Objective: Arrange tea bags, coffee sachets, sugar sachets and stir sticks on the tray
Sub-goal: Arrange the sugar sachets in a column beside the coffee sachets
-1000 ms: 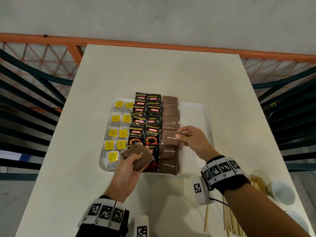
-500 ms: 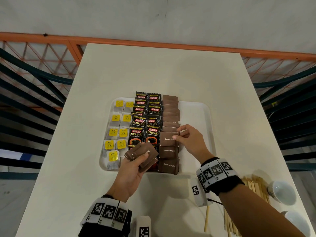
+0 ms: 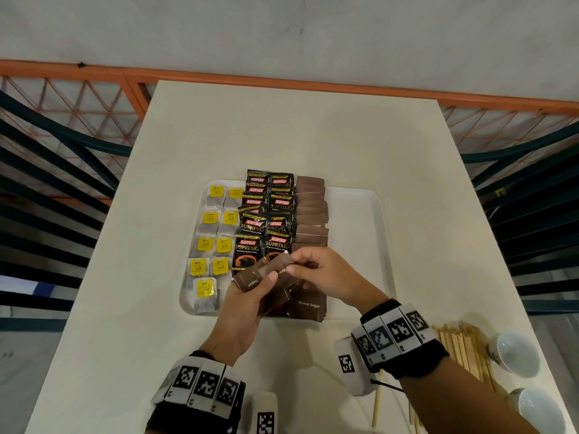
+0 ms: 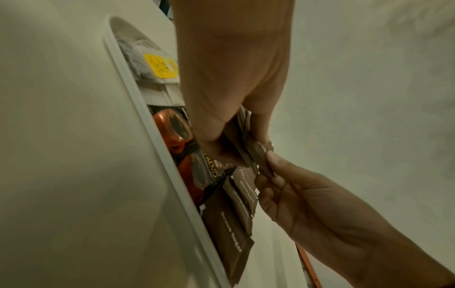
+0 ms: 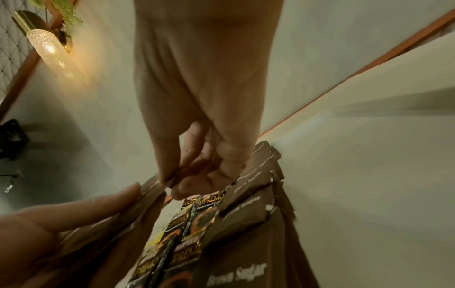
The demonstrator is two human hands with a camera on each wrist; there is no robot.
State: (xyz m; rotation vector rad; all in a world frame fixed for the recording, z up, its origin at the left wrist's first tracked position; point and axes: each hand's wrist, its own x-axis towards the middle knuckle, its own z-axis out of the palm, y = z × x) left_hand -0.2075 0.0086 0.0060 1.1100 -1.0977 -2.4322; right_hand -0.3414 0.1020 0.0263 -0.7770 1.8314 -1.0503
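Observation:
A white tray (image 3: 363,214) holds yellow-tagged tea bags (image 3: 210,217) on the left, black coffee sachets (image 3: 266,220) in the middle and a column of brown sugar sachets (image 3: 311,211) to their right. My left hand (image 3: 250,296) grips a small stack of brown sugar sachets (image 3: 250,281) above the tray's near edge. My right hand (image 3: 316,270) pinches the top sachet (image 3: 280,264) of that stack between thumb and fingers. The right wrist view shows the pinch (image 5: 172,181) over the sugar column (image 5: 248,210). Wooden stir sticks (image 3: 460,346) lie on the table at the lower right.
Two white cups (image 3: 513,355) stand by the stir sticks near the table's right front corner. An orange railing (image 3: 282,79) runs behind the table's far edge, with dark slats on both sides. The tray's right part (image 3: 354,245) is bare.
My right hand left the sugar column on the tray and moved left to the stack in my left hand, taking hold of its top sachet. The left hand shifted slightly right.

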